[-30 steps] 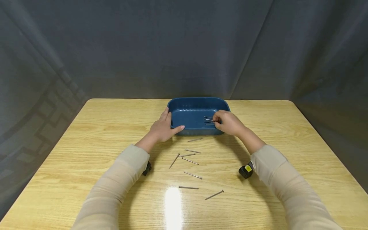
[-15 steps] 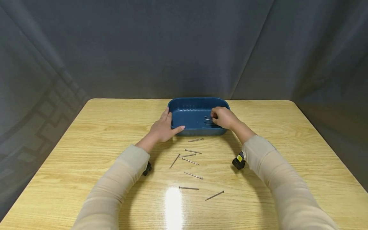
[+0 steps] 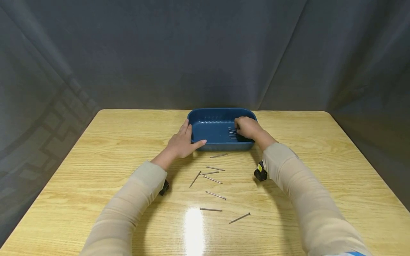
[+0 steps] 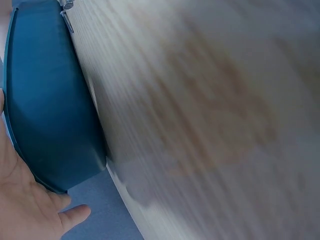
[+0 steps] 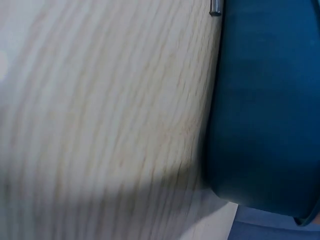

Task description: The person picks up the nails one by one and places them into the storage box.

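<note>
i see the blue tray [image 3: 211, 133] at the far middle of the bench [image 3: 320, 149]. my left hand [image 3: 182, 142] rests flat on the tray's left wall, fingers straight, steadying it. my right hand [image 3: 247, 128] is inside the tray at its right end, fingers curled over a small bunch of nails [image 3: 232, 133] lying side by side on the tray floor; i cannot tell if it grips them or only covers their heads. seven loose nails [image 3: 215, 195] lie scattered on the bench just in front of the tray. i judge the nails stiff, thin, smooth and a little slippery, best pinched mid-shank. the tray looks light and rigid, likely to slide, so its wall is the place to hold.
</note>
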